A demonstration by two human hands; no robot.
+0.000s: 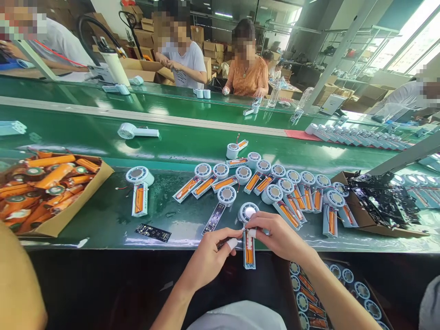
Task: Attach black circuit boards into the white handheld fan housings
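Observation:
A handheld fan (248,213) with a round pale-blue head lies at the table's front edge, its open handle pointing toward me. An orange battery (250,256) sits in that handle. My left hand (215,252) is closed beside the handle, around a thin dark piece that looks like a circuit board, mostly hidden by the fingers. Over the upper handle, my right hand (275,231) pinches something small, perhaps a wire end, which the fingertips cover. The fingertips of both hands nearly meet. Pale covers wrap some fingertips.
Several open fans (271,193) with batteries lie nearby. One fan holds a circuit board (213,218); a loose board (153,232) lies left. A battery box (77,197) stands left, a board box (381,201) right. Below is a crate of fans (302,302). Co-workers (247,68) sit opposite.

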